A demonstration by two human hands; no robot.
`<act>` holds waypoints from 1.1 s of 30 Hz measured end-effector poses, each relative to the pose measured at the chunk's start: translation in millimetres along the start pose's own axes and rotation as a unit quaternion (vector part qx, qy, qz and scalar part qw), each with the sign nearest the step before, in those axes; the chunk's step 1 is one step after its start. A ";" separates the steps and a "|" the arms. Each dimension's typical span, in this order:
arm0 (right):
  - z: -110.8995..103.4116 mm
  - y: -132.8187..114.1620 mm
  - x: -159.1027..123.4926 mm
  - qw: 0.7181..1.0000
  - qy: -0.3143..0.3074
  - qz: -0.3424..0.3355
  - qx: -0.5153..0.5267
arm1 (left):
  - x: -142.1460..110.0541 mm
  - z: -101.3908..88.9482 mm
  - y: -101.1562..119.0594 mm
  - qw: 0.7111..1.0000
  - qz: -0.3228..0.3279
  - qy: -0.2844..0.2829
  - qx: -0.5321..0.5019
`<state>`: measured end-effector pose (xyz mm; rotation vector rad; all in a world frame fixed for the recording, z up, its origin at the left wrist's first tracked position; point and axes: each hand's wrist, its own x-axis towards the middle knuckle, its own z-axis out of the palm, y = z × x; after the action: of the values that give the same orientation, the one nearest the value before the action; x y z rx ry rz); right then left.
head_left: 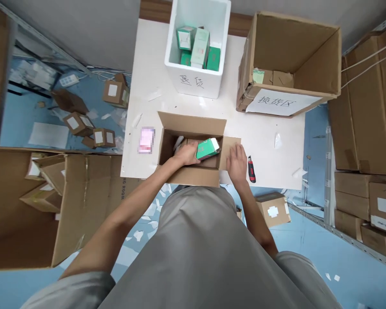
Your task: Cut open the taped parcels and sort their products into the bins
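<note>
An opened cardboard box (pixel 193 177) stands at the table's front edge with its flaps folded outward. My left hand (pixel 187 153) reaches into it, fingers wrapped round one end of a small green-and-white carton (pixel 206 148). The carton lies tilted, its white end pointing right. Something pale shows at the left inside the box, partly hidden by my hand. My right hand (pixel 236 163) rests on the right flap with fingers stretched out, holding nothing. Just right of that hand lies a red-and-black utility knife (pixel 251 169).
A white foam box (pixel 197 81) with several green cartons stands at the back of the table (pixel 270 146). Right of it is a large labelled cardboard box (pixel 283 101). A pixelated pink item (pixel 146 140) lies left. A big carton (pixel 83 201) with parcels stands lower left.
</note>
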<state>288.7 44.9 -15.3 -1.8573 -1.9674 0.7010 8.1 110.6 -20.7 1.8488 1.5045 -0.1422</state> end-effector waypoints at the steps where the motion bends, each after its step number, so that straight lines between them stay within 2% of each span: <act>1: -1.3 -8.1 -0.7 1.000 0.004 -0.014 0.007 | -12.0 -12.5 0.1 0.997 -0.011 0.045 -0.054; 4: -4.6 -47.9 -6.1 0.996 -0.006 -0.073 0.053 | -49.5 -49.8 6.3 0.961 -0.039 0.168 -0.218; 7: -2.8 -100.5 -14.3 0.990 -0.022 -0.109 0.084 | -77.7 -75.3 18.4 0.899 -0.053 0.256 -0.351; 10: 6.4 -144.8 -18.2 0.991 -0.023 -0.110 0.076 | -91.3 -83.2 29.8 0.843 -0.065 0.312 -0.434; 13: 15.5 -168.4 -14.6 0.992 -0.012 -0.098 0.077 | -97.7 -80.9 35.6 0.798 -0.077 0.336 -0.494; 16: 15.3 -174.8 -6.9 0.982 -0.002 -0.084 0.170 | -105.2 -80.1 31.4 0.762 -0.049 0.326 -0.557; 18: 10.5 -174.7 -2.0 0.952 -0.016 -0.059 0.301 | -109.9 -82.6 21.9 0.729 -0.008 0.302 -0.614; 20: 5.1 -174.1 1.8 0.889 -0.065 -0.006 0.454 | -112.3 -86.7 9.4 0.686 0.030 0.269 -0.675; 22: 2.0 -174.4 3.9 0.801 -0.125 0.068 0.582 | -111.9 -91.3 -2.0 0.651 0.059 0.221 -0.723; 24: 2.4 -176.7 4.1 0.722 -0.160 0.132 0.660 | -109.9 -95.7 -8.9 0.634 0.081 0.174 -0.749; 26: 5.5 -180.6 3.2 0.678 -0.167 0.172 0.695 | -108.2 -99.4 -10.8 0.631 0.094 0.143 -0.756; 28: 9.6 -185.1 2.0 0.662 -0.165 0.201 0.703 | -107.8 -102.7 -10.2 0.629 0.102 0.121 -0.762; 30: 12.7 -188.8 1.7 0.657 -0.169 0.224 0.700 | -108.0 -105.5 -10.2 0.622 0.108 0.099 -0.769; 33: 11.5 -191.6 4.1 0.672 -0.188 0.221 0.681 | -107.1 -109.0 -15.7 0.621 0.107 0.091 -0.771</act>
<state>124.4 43.6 83.9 -1.0981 -0.4746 2.0456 -77.0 90.1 105.5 0.5081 0.7965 1.1466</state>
